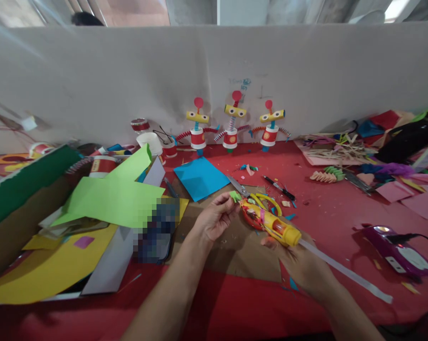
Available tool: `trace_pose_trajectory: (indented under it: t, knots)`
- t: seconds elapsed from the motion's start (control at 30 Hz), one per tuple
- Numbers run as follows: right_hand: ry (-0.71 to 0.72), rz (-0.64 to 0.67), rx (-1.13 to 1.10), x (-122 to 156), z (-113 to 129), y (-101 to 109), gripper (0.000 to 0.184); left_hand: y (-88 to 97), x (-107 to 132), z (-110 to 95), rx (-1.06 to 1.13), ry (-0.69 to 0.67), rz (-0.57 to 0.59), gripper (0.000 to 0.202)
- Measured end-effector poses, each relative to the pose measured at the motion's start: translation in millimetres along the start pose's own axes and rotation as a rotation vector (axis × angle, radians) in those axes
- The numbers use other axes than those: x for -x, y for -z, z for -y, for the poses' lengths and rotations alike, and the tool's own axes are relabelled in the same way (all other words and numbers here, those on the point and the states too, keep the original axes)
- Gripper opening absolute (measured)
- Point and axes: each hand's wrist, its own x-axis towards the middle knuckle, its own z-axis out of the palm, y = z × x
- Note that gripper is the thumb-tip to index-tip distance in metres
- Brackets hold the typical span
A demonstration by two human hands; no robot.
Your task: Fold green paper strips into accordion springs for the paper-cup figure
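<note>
A yellow hot glue gun [270,221] lies in my right hand [299,260], whose fingers wrap round it from below. Out of its back end runs a long whitish glue stick [345,269]. The gun's nozzle end points left, close to a small green folded paper piece [235,196]. My left hand [219,217] pinches that piece between thumb and fingertips. Whether the nozzle touches the paper, I cannot tell. Just behind the gun are scissors with yellow handles [267,201]. Brown cardboard [231,251] lies under both hands.
Three paper-cup figures [230,139] stand along the grey partition [128,71]. A blue paper sheet [201,179] and a black pen [279,188] lie behind my hands. On the left is a box [29,194] with green paper [117,194]. A purple device [398,251] with a cable sits right.
</note>
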Motion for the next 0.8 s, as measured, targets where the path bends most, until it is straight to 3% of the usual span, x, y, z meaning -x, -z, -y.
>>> trace_pose_trajectory:
  t: [0.3, 0.6, 0.8]
  knots:
    - [-0.015, 0.060, -0.103, -1.8, 1.7, 0.4, 0.014, 0.0, 0.4, -1.0, 0.009, -0.002, 0.001, 0.014]
    - [0.114, 0.018, 0.016, -4.3, 6.8, 2.9, 0.007, 0.2, 1.3, -1.8, -0.022, -0.009, 0.019, 0.013]
    - [0.095, 0.060, 0.008, -5.7, 16.2, 8.5, 0.006, -1.7, 2.5, -1.0, -0.057, -0.002, 0.025, 0.011]
